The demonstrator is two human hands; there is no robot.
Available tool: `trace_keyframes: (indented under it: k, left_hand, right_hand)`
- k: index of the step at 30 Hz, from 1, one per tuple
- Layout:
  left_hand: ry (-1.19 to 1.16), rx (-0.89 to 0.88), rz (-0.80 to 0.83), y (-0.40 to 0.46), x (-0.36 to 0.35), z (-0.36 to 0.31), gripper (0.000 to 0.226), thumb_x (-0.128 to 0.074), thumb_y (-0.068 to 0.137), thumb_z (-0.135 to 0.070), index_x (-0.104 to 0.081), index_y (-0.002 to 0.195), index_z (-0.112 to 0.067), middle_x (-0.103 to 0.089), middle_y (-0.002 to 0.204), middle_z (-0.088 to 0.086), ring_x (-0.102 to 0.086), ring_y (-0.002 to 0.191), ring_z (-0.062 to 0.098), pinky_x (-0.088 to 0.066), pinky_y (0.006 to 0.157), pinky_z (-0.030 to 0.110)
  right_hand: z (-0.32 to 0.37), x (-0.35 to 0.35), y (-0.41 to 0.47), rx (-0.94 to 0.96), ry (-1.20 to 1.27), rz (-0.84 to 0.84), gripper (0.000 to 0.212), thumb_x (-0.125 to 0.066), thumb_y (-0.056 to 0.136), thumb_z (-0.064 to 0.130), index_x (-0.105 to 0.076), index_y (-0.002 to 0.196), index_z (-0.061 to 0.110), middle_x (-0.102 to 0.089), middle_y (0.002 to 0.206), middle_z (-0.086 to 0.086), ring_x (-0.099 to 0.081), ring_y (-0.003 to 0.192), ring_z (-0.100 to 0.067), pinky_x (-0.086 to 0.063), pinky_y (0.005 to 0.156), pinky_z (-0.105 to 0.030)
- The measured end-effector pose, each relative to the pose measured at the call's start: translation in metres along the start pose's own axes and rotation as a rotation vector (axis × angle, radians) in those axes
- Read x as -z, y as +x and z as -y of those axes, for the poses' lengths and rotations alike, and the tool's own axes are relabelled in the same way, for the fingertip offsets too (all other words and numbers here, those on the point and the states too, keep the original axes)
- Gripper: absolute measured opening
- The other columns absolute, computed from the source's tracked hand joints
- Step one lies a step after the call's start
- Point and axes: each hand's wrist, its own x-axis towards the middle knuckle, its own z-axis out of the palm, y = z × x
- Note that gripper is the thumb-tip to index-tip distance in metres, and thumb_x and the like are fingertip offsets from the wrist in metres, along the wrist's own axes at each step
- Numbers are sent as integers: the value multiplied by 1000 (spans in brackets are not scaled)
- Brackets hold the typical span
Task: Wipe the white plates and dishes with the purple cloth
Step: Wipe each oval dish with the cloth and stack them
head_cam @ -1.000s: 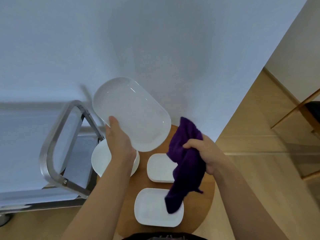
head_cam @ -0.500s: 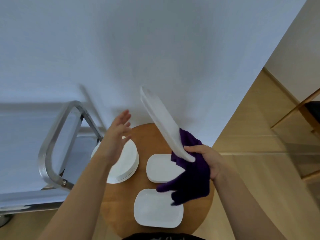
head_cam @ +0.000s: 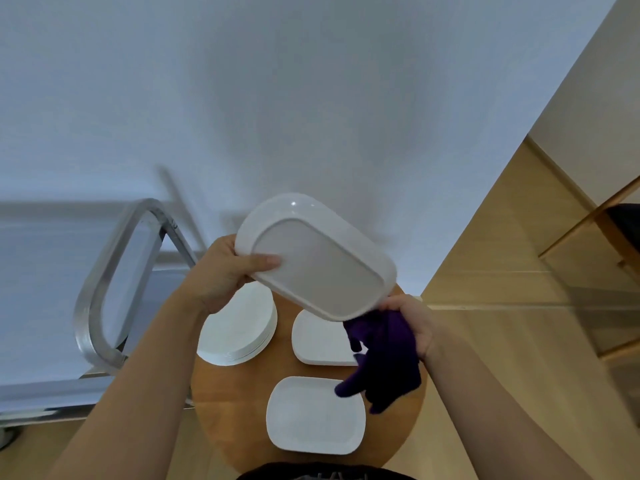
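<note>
An oblong white plate [head_cam: 318, 258] is held up over the round wooden table [head_cam: 235, 410], its underside facing me. My left hand [head_cam: 221, 275] grips its left rim, thumb on the underside. My right hand [head_cam: 412, 323] holds the purple cloth [head_cam: 384, 362] bunched at the plate's lower right edge; the cloth hangs down over the table. On the table lie a stack of round white plates [head_cam: 239, 330], a rectangular white dish [head_cam: 318, 341] partly hidden by the held plate, and a nearer rectangular white dish [head_cam: 315, 415].
A metal-framed cart [head_cam: 104, 289] stands left of the table against the white wall [head_cam: 311, 98]. Wooden floor [head_cam: 502, 341] stretches to the right, with wooden furniture legs [head_cam: 602, 237] at the far right edge.
The plate has been flipped: first my left hand held it face up, then it stood edge-on against my right hand, and now my left hand grips it again with the underside showing.
</note>
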Motion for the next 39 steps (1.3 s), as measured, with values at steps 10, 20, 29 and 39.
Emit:
trace_keyframes:
  k: [10, 20, 29, 39]
  left_hand:
    - [-84, -1, -359, -10, -55, -1, 22, -67, 73, 4, -64, 84, -15, -71, 66, -2, -65, 63, 18, -52, 50, 23]
    - [-77, -123, -160, -39, -81, -21, 30, -61, 58, -1, -75, 70, -25, -71, 70, 1, -68, 67, 16, -56, 59, 27]
    - [-191, -147, -403, -27, -85, -18, 28, -63, 58, -6, -73, 64, -32, -68, 65, -9, -66, 64, 6, -52, 55, 20]
    - [-290, -33, -564, -20, -118, 14, 14, -62, 89, -19, -73, 86, -28, -75, 89, 3, -72, 84, 20, -58, 68, 30]
  right_hand:
    - [8, -74, -31, 857, -240, -52, 53, -56, 70, 26, -49, 116, 51, -56, 125, 18, -50, 121, -7, -40, 102, -29]
    - [48, -89, -11, 1100, -753, -336, 32, -37, 87, 45, -61, 103, 29, -62, 94, 19, -56, 90, -4, -45, 81, -25]
    - [24, -65, 11, 855, -557, -545, 28, -37, 97, 36, -55, 117, 30, -59, 115, 5, -55, 102, -14, -46, 82, -25]
    - [-13, -91, 3, 940, -733, -394, 41, -44, 95, 26, -49, 136, 24, -50, 139, 5, -46, 127, -11, -39, 105, -35]
